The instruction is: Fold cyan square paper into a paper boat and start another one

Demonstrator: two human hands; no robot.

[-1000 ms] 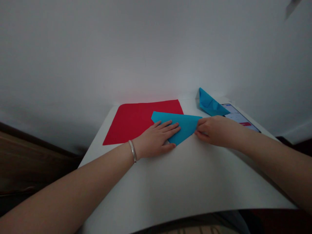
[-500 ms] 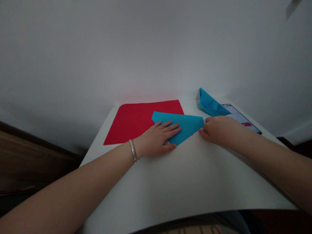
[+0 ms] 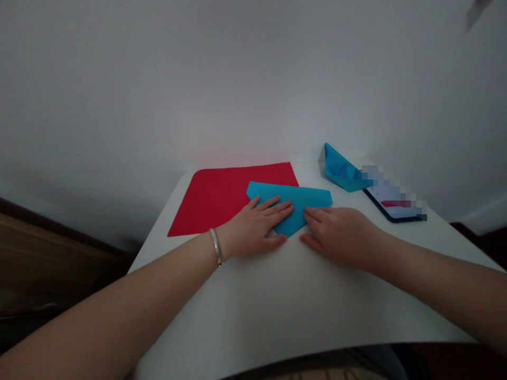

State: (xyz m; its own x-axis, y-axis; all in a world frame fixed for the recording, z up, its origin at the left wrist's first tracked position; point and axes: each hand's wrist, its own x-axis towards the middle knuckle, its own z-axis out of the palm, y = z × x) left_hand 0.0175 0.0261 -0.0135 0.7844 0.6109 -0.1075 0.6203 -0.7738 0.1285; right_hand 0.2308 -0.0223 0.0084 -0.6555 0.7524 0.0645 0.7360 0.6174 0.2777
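A folded sheet of blue paper (image 3: 297, 198) lies flat on the white table, its far left part over a red sheet (image 3: 222, 195). My left hand (image 3: 261, 227) rests flat on the left side of the blue paper, fingers spread. On the right, my right hand (image 3: 332, 232) lies palm down with its fingers stretched out over the paper's lower right edge. Its thumb sits on the table just below. Both hands press from above, and neither grips the paper. The part of the blue paper under the hands is hidden.
A folded blue paper boat (image 3: 344, 171) stands at the back right near the wall. Beside it lies a phone (image 3: 392, 198) with its screen lit and partly blurred. The white table (image 3: 277, 301) meets a pale wall (image 3: 245, 84) at the back.
My right hand has moved left and nearer to me, from the blue paper's right corner onto its lower right edge. Its curled fingers have straightened. My left hand stays in place.
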